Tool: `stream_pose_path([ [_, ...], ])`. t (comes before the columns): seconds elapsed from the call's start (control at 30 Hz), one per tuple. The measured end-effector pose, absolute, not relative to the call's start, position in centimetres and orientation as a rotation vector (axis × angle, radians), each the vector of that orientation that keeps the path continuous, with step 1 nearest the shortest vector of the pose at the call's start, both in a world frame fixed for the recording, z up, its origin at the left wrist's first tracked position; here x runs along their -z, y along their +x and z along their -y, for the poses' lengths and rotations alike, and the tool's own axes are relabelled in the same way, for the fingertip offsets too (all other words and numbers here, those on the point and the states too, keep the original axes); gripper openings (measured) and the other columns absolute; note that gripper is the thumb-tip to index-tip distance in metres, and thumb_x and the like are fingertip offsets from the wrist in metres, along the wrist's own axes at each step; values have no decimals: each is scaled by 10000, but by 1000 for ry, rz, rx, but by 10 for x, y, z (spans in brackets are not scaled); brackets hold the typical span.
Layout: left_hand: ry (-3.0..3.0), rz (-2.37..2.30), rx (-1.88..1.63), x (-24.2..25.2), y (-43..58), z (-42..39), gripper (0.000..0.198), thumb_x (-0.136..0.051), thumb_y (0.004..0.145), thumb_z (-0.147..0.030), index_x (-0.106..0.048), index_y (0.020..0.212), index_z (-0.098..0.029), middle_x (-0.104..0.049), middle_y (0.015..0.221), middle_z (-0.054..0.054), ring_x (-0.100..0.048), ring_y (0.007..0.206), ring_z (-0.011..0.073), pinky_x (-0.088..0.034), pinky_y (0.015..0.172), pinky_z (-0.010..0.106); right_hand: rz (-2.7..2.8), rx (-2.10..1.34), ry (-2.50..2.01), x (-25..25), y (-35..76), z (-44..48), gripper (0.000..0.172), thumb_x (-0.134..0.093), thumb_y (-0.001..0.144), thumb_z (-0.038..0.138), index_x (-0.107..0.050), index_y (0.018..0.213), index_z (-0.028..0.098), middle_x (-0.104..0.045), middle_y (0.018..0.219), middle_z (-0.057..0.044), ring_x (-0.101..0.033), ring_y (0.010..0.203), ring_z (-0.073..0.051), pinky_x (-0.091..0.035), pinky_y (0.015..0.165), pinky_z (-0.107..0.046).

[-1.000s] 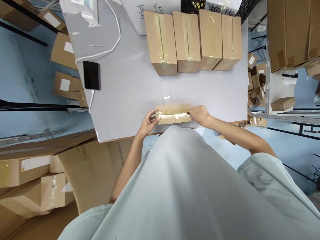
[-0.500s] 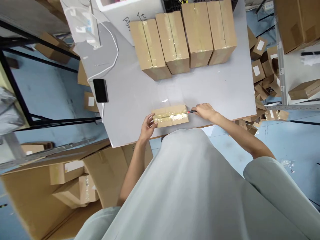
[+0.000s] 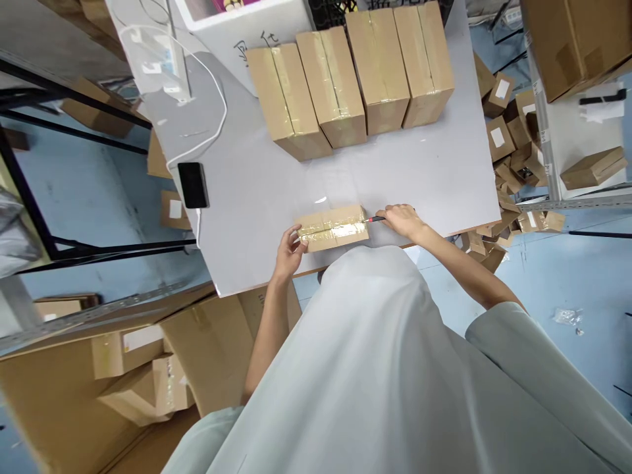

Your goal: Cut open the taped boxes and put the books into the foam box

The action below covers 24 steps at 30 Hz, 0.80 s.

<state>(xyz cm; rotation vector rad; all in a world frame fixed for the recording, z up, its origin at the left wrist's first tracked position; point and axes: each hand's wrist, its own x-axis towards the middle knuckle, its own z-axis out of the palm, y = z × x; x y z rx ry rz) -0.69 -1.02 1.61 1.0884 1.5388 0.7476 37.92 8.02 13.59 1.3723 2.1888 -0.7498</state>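
A small taped cardboard box (image 3: 332, 228) lies near the front edge of the white table (image 3: 434, 178). My left hand (image 3: 289, 247) grips the box's left end with curled fingers. My right hand (image 3: 402, 219) is closed on a thin tool with a red tip (image 3: 375, 218). The tip points at the box's right end and sits right beside it. Shiny tape runs along the top seam of the box.
Several sealed cardboard boxes (image 3: 353, 82) stand in a row at the back of the table. A black phone (image 3: 193, 185) on a white cable lies at the left. Piles of small boxes (image 3: 513, 138) cover the floor to the right, and large cartons (image 3: 148, 355) lie at lower left.
My right hand drew back from the box's right end, and the red-tipped tool now shows beside the box. The view shifted, so the table appears further left. My left hand stays on the box.
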Motion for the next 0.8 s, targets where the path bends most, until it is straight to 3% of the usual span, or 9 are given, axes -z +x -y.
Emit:
stream_pose_path([
  [0.2,1211,-1693,-671,-29,-1,15,620,-734,926,-598,-583,1451,-304,-620,1562,164,-681,1337,342,-626,1068,548,-2234,850,1401,-136,390,-77,367,-498,1158,313,-733,1438,278,-791,1313,-123,-748,1140,-284,-480,882,-341],
  [0.27,1364,-1829,-615,-40,4,13,554,-727,945,-517,-616,1438,-291,-544,1628,176,-573,1482,392,-541,1184,621,-2287,1013,1470,-133,401,-73,330,-524,1142,329,-766,1363,286,-801,1292,-93,-744,1110,-264,-475,860,-316],
  [0.37,1664,-1887,-554,-57,27,0,525,-721,972,-413,-622,1463,-253,-483,1674,197,-443,1598,420,-391,1315,645,-2283,1375,1639,-122,416,-64,310,-536,1119,394,-785,1236,252,-819,1090,-46,-740,936,-227,-478,795,-284],
  [0.47,1892,-1699,-487,-67,63,-24,565,-659,1021,-372,-550,1560,-243,-504,1685,181,-468,1591,379,-384,1333,601,-2128,1708,1848,-103,419,-49,328,-555,1085,409,-747,1271,220,-779,897,1,-705,705,-175,-515,747,-269],
  [0.57,2030,-1561,-376,-64,98,-48,675,-677,973,-317,-502,1617,-220,-527,1690,169,-472,1593,379,-359,1350,614,-1970,1934,1971,-84,412,-33,400,-592,1057,417,-688,1396,228,-751,855,33,-686,589,-136,-557,692,-251],
  [0.7,2111,-1495,-217,-49,116,-66,799,-701,857,-221,-504,1629,-157,-619,1599,196,-546,1533,396,-276,1386,650,-1869,2096,2057,-69,399,-20,496,-603,1056,439,-641,1518,262,-772,943,24,-705,570,-115,-587,635,-235],
  [0.8,2146,-1460,-186,-38,114,-66,770,-663,866,-196,-524,1619,-119,-655,1551,216,-585,1502,387,-275,1395,636,-1810,2169,2127,-67,390,-17,550,-609,1055,418,-609,1585,272,-802,1062,-7,-707,568,-103,-610,627,-238],
])
